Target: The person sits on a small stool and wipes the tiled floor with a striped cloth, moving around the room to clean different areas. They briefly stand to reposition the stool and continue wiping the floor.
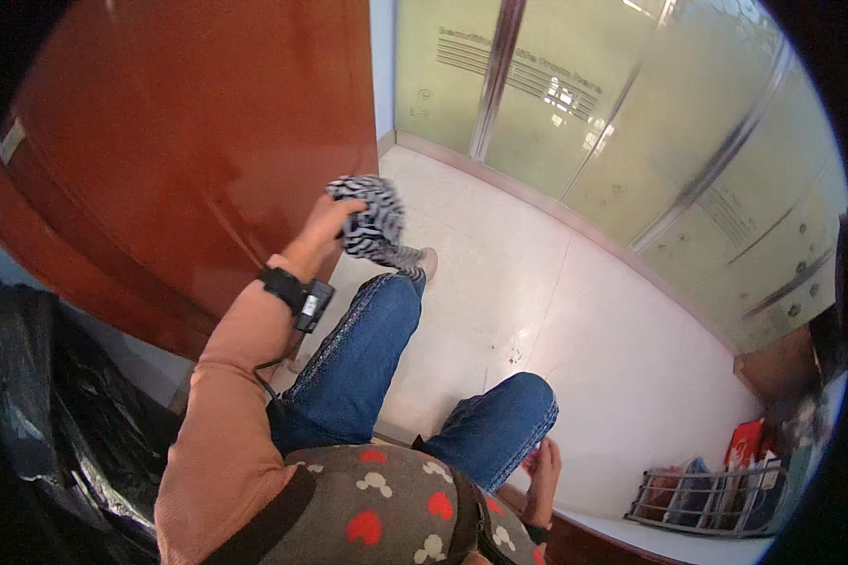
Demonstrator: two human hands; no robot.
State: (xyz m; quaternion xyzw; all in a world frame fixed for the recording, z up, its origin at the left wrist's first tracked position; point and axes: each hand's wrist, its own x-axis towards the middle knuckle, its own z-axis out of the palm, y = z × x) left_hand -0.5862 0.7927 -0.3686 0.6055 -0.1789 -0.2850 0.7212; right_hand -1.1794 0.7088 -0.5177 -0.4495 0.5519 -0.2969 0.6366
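Observation:
My left hand (330,220) grips a bunched black-and-white zebra-striped cloth (373,212), held out in front of the reddish-brown wooden door panel (240,106). A narrow end of the cloth hangs towards my left knee, and its edge is blurred. Below the cloth, part of a light shoe (430,264) shows. My right hand (548,470) is low beside my right thigh, fingers bent. Something pinkish shows by its fingers, partly hidden behind the jeans (502,431); whether the hand holds it I cannot tell.
Frosted sliding glass panels (565,106) with metal frames line the far side of the pale tiled floor (480,304). A wire basket (707,501) with packets stands at lower right. Black plastic sheeting (56,424) bulges at left. A dark device (314,305) with a cable is strapped to my left wrist.

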